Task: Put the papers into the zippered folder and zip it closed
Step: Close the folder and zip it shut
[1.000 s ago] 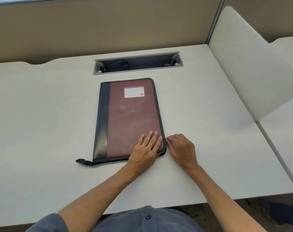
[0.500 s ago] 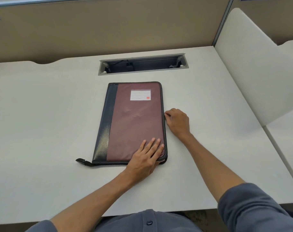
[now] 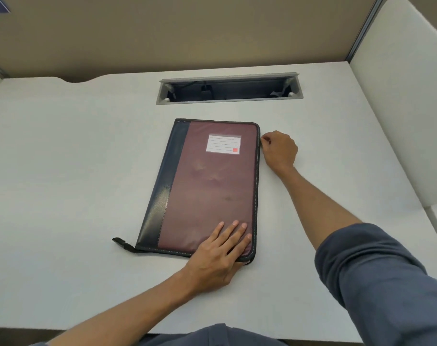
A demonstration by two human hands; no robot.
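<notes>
Your zippered folder (image 3: 207, 186) lies closed and flat on the white tabletop (image 3: 75, 171), in the middle of the frame, its long side running from the lower centre up toward the cable slot. Its cover is maroon with a dark navy strip down the left edge, and a white lined label (image 3: 223, 144) sits in the upper right part of the cover. A short black tab (image 3: 121, 243) sticks out from the folder's lower left corner onto the tabletop.

Your left hand (image 3: 218, 255) lies flat on the lower right corner of the folder, fingers (image 3: 233, 233) straight and together, pressing the cover down; the palm hangs over the folder's lower edge. Your right hand (image 3: 278, 151) is at the folder's right edge, just below its upper right corner, with the fingers curled in and the thumb and forefinger pinched together right against the zip track. The zipper pull itself is too small to make out, so you cannot tell for certain that it sits between those fingers. The right forearm reaches in from the lower right of the frame, with a rolled grey-blue sleeve (image 3: 377, 278) above it.

No papers show outside the folder. In the upper centre of the frame, beyond the folder, a grey-framed cable slot (image 3: 228, 88) is cut into the tabletop. A beige partition (image 3: 162, 33) stands behind it, and a white divider panel (image 3: 407, 101) rises along the right.
</notes>
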